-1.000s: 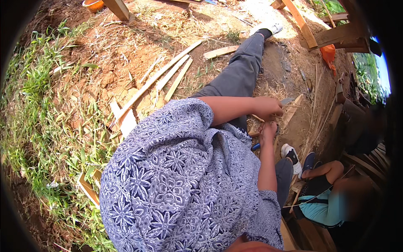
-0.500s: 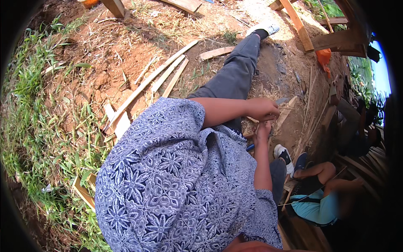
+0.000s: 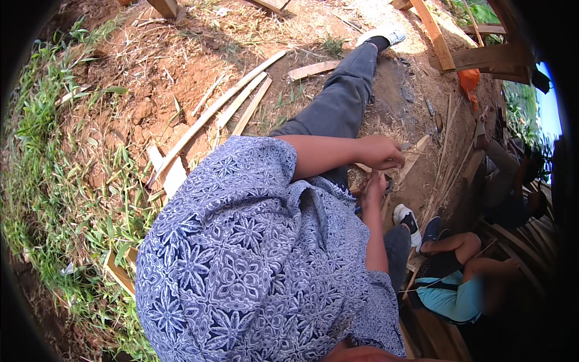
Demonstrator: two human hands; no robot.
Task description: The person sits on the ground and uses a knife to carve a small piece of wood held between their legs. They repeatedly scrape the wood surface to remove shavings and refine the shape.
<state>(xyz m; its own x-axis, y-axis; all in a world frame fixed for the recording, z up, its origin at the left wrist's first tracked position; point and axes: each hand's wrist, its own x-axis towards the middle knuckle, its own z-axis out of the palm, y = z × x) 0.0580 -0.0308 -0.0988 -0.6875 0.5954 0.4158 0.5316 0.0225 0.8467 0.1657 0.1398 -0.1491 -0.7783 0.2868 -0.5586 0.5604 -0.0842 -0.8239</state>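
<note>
My left hand [image 3: 382, 152] is closed, its fingers curled downward just above my right hand. What it holds, if anything, is too small to make out. My right hand [image 3: 374, 186] is closed too, with a dark bit showing beside its fingers; I cannot tell what it grips. A small gap separates the two hands. Beyond them a pale piece of wood [image 3: 413, 158] lies on the dirt. My outstretched leg [image 3: 332, 105] in dark grey trousers ends in a white shoe [image 3: 386, 37].
Long split wood strips [image 3: 223, 114] lie on the soil at left, beside grass [image 3: 48, 199]. Wooden beams [image 3: 482, 58] and an orange cloth-like thing [image 3: 468, 81] stand at upper right. A person in a turquoise shirt [image 3: 449, 295] sits close at lower right; others are in shadow behind.
My left hand has lifted slightly away from my right hand, widening the gap between them. My right hand has shifted a little toward my body. The seated person has barely moved.
</note>
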